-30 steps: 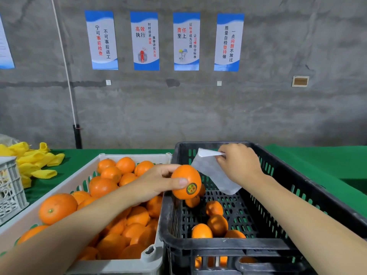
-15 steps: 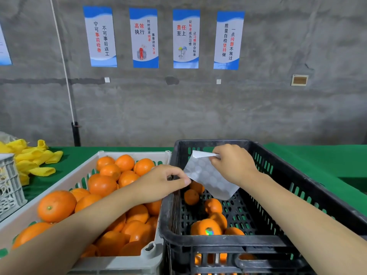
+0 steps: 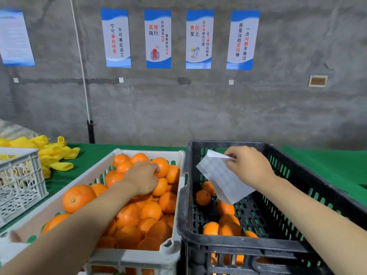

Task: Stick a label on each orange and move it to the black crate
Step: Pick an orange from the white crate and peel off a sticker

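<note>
The bare left forearm (image 3: 89, 221) reaches in from 7 o'clock. The left hand (image 3: 142, 178) is palm down, fingers bent onto an orange (image 3: 163, 163); whether they grip it is unclear. The right forearm (image 3: 309, 211) enters from 4 o'clock, and the right hand (image 3: 249, 167) pinches a label sheet (image 3: 220, 179) at its 10 o'clock side.

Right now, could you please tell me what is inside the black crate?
Several loose oranges lie on the black crate floor. The label sheet in the right hand covers part of the floor, and the near wall partly hides the closest fruit.
</note>
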